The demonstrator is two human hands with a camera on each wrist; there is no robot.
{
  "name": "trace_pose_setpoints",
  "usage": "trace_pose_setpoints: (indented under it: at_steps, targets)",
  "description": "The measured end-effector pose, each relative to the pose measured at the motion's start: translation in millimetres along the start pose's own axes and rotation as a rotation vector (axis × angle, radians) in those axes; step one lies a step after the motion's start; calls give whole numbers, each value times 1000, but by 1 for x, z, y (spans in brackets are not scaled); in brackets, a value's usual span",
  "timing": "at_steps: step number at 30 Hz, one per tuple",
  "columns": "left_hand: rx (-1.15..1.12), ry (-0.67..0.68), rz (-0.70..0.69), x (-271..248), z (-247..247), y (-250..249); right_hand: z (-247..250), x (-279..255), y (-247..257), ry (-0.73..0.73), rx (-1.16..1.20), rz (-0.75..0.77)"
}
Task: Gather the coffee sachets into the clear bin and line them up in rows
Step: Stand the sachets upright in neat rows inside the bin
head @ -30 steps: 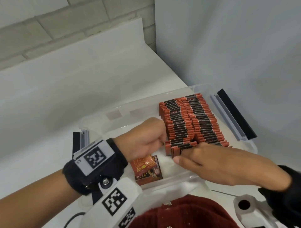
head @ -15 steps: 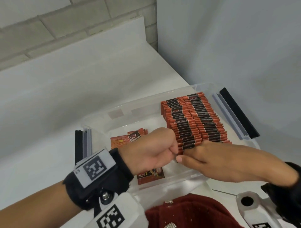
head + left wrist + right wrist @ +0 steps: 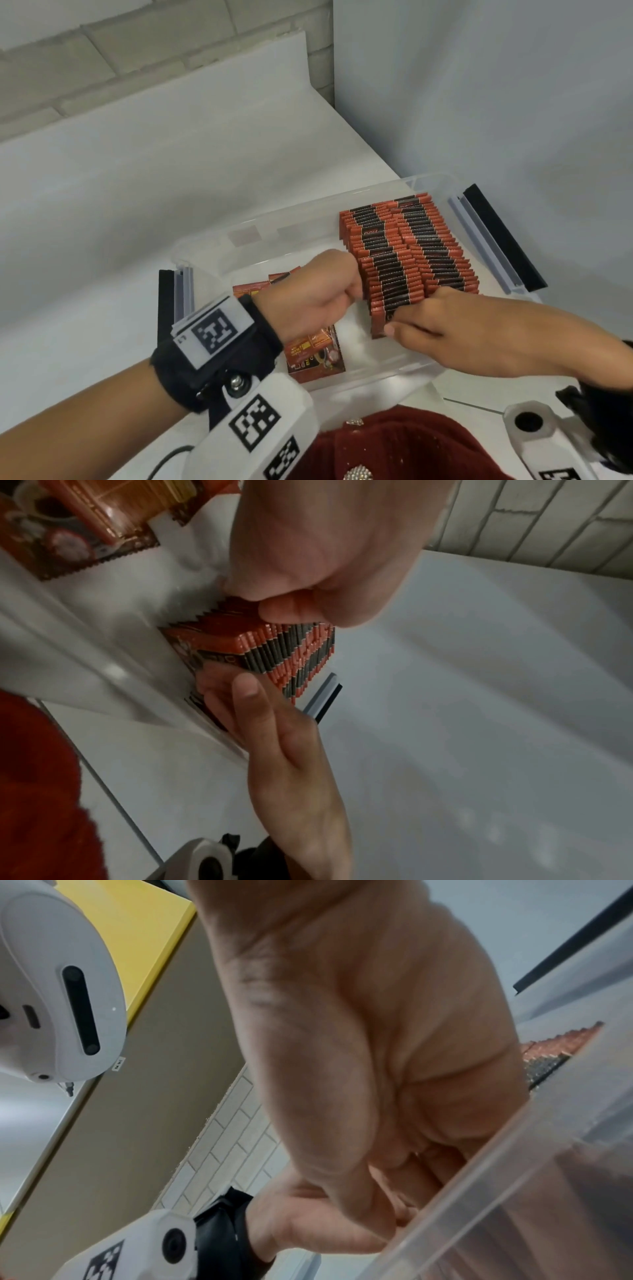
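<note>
Handling: The sachets (image 3: 404,260) are probably light, thin and soft, with smooth foil that slides easily. A row standing on edge can fall like cards, so I think it is better to press it from both ends than to lift it. A single sachet is best pinched at its sealed, toothed edge.

Look: Orange-red packets with a black band. They stand on edge in two tight rows. The zigzag edges show well in the left wrist view.

Place of rows: In the right half of the clear bin (image 3: 205,240), from the centre of the head view up toward the right.

Loose sachets: A few loose ones (image 3: 315,356) lie flat on the bin floor, lower centre of the frame, partly under the left wrist.

Left hand (image 3: 308,298): Curled like a fist at the left side of the near row's front end. In its wrist view the bent fingers (image 3: 291,612) press on the top edge of the front sachets; I judge it pinches them.

Right hand (image 3: 445,325): Its fingertips are against the front sachet of the near row, in the centre of the frame. The fingers look rather straight, pushing the row and not closing around it.

Progress: Most sachets appear lined up; the loose ones are not yet added.
</note>
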State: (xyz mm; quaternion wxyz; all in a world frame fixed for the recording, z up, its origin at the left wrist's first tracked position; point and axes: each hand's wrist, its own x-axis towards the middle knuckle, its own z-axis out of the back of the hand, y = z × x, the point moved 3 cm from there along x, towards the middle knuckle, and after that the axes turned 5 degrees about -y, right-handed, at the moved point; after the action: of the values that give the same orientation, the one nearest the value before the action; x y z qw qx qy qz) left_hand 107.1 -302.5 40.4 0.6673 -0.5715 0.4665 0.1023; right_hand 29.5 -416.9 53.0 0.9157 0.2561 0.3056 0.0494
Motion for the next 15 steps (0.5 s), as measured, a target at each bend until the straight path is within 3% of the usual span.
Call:
trace_pose_setpoints:
  at_steps: [8,15]
  targets:
    - [42,-109,32,9,28,-4,16,-6,3,85,35,90]
    - [505,-118,-26,-5,77,-29,22,24,50,144,63,205]
